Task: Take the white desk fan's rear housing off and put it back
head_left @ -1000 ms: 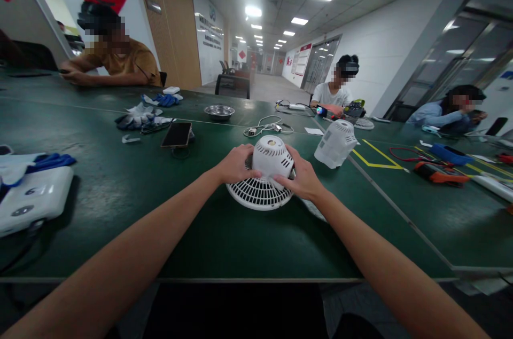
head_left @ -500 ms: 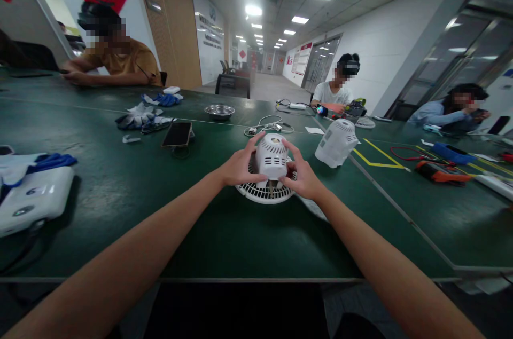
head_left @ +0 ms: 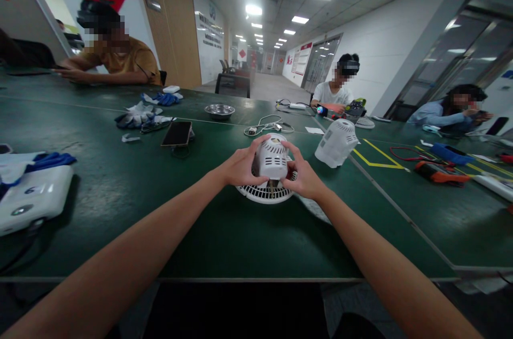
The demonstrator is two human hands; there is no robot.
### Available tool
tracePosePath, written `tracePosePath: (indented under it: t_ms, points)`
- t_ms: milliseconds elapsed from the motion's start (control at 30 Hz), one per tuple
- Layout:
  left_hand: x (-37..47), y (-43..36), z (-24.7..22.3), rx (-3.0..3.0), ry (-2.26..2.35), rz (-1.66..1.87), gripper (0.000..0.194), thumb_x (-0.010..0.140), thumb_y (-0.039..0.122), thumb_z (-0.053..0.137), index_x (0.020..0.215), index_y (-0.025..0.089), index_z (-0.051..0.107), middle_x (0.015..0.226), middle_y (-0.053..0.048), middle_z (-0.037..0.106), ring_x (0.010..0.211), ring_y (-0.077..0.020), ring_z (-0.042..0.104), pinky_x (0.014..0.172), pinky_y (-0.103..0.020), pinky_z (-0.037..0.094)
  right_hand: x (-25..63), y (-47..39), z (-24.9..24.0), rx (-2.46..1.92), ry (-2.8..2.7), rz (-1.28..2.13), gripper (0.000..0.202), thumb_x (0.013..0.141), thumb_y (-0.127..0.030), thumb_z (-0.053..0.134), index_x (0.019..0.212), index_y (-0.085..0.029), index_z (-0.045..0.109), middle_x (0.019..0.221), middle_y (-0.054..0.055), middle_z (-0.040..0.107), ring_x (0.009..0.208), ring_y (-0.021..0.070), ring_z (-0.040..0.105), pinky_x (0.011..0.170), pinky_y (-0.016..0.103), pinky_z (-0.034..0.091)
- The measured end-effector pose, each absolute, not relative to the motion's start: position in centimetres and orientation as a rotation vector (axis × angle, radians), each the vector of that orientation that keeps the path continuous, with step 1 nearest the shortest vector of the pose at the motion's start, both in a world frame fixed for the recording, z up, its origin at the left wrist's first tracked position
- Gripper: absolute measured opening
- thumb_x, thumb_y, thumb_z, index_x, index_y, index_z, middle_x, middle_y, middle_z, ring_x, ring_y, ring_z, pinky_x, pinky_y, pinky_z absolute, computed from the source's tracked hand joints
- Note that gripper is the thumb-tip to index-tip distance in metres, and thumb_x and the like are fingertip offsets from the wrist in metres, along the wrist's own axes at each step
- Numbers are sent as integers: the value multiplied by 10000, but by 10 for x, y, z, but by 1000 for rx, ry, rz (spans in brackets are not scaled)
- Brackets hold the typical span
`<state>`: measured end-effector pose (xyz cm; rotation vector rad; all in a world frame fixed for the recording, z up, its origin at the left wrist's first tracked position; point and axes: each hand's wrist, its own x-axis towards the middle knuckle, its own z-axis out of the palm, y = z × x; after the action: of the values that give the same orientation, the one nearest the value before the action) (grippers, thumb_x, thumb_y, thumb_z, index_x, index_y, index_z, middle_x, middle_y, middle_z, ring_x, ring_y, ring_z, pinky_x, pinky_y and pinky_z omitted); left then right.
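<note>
Between my two hands is a white slotted motor housing (head_left: 273,158), upright over a round white fan grille (head_left: 266,197) that lies on the table. My left hand (head_left: 243,164) wraps the housing's left side, thumb low at the front and fingers near the top. On the opposite side my right hand (head_left: 301,172) grips it with the thumb at the lower edge and a finger up by the top. A brownish part shows in the gap below the housing. Right of my hands stands a cloudy white plastic cover (head_left: 337,142) with slots in its top.
On the green table (head_left: 200,243) are a metal bowl (head_left: 219,111), a white cable (head_left: 269,126), a phone (head_left: 177,134) and gloves (head_left: 140,116). A white device (head_left: 38,197) lies left; an orange multimeter (head_left: 441,172) lies right. Several people sit around the table.
My left hand has shifted slightly inward around the housing, its fingers now further over the upper side. The housing and grille stay nearly in place.
</note>
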<state>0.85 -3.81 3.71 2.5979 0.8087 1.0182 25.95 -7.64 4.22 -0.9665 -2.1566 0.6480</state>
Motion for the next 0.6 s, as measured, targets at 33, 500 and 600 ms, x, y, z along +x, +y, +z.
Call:
tracePosePath:
  t_ms: [33,500,600]
  points:
    - [9,-39,38,2593,820,1016,1125,716,487,779,1582,255,99,1377,-201,563,1024,-370,693,902,-527,542,259,-77,43,-978,-2155,653,985,728,-224,693,1562,-318,178,777,-30,649,611,175,588,637,369,547]
    - [6,-35,32,2551,816,1016,1159,689,581,790,1597,256,148,1504,-211,481,1205,-428,613,1034,-575,464,261,-79,48,-984,-2146,717,961,716,-243,712,1545,-315,232,735,-52,625,602,168,590,652,369,553]
    - [7,-32,28,2592,817,1033,1193,685,618,789,1607,265,119,1560,-209,422,1279,-435,561,1064,-567,440,263,-77,46,-968,-2131,720,970,740,-311,735,1562,-321,220,887,4,697,691,209,646,740,436,569]
